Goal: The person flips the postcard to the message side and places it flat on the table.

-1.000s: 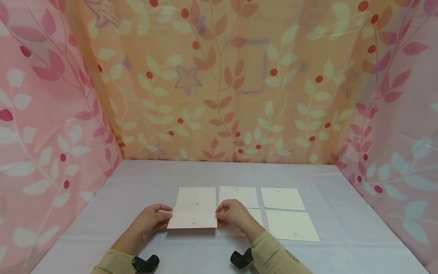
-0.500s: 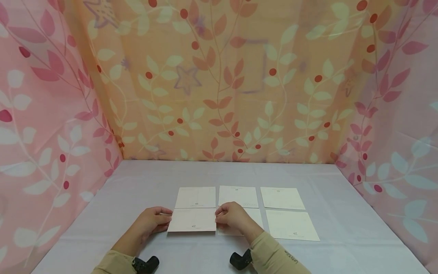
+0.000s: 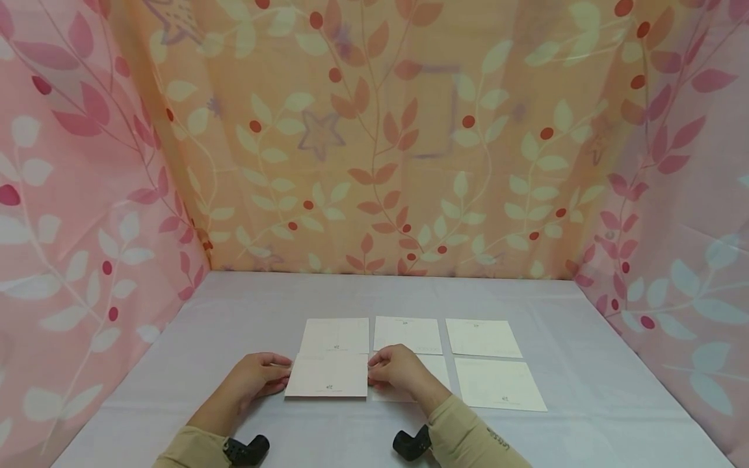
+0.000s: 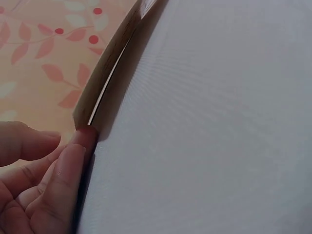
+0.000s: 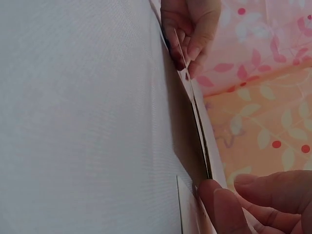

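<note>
A pale card [image 3: 326, 377] with a small printed mark near its front edge lies between my hands, low over the front left of the white table. My left hand [image 3: 257, 377] grips its left edge, fingertips right at the side. The right edge is held by my right hand [image 3: 405, 369]. In the left wrist view the card's side [image 4: 105, 68] shows a brownish underside and a narrow dark gap. The right wrist view shows the card's edge [image 5: 197, 126] spanning both hands. Directly behind, a second card [image 3: 336, 335] is overlapped by the held one.
Right of these lie a back middle card [image 3: 406, 333], a back right card [image 3: 483, 338] and a front right card [image 3: 499, 385]. My right hand partly covers a front middle card [image 3: 434, 372]. Black wrist devices [image 3: 248, 450] sit at both cuffs. Patterned curtains [image 3: 374, 162] surround the table.
The held card has come down and toward me, uncovering more of the card behind it. Both hands have stayed at its sides, shifting only slightly.
</note>
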`<action>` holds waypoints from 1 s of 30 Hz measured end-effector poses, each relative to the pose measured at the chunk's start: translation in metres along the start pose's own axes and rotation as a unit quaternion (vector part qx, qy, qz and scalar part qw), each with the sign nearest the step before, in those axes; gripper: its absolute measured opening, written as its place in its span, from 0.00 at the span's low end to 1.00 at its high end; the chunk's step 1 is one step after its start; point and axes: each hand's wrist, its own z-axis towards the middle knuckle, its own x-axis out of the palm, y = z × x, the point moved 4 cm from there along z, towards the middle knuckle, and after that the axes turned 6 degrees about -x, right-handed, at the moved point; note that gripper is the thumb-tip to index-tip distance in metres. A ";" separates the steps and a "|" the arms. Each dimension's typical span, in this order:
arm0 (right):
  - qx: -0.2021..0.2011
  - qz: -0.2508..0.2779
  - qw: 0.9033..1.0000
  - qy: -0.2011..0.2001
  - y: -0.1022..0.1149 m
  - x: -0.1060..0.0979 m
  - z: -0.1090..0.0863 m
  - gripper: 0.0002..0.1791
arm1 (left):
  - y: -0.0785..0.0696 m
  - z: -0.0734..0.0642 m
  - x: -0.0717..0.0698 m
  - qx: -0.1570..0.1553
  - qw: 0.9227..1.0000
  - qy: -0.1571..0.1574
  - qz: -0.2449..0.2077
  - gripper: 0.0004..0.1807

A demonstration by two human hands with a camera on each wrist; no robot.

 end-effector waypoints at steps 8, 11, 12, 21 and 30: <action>0.003 -0.008 1.000 -0.004 -0.003 -0.004 0.000 0.07 | -0.002 -0.003 0.001 -0.005 0.999 0.001 0.043 0.11; 0.006 -0.006 1.000 -0.003 -0.003 -0.005 0.000 0.06 | -0.003 -0.004 0.002 -0.002 0.999 0.010 0.041 0.11; 0.007 -0.002 1.000 -0.002 -0.003 -0.005 0.000 0.06 | -0.003 -0.004 0.002 0.000 0.999 0.014 0.043 0.12; 0.006 0.007 1.000 0.003 -0.003 -0.004 0.000 0.05 | -0.006 -0.007 -0.001 -0.003 0.999 0.010 0.046 0.11; -0.011 -0.004 1.000 0.000 0.004 -0.026 0.003 0.09 | -0.018 -0.008 -0.007 0.012 0.996 0.002 0.087 0.12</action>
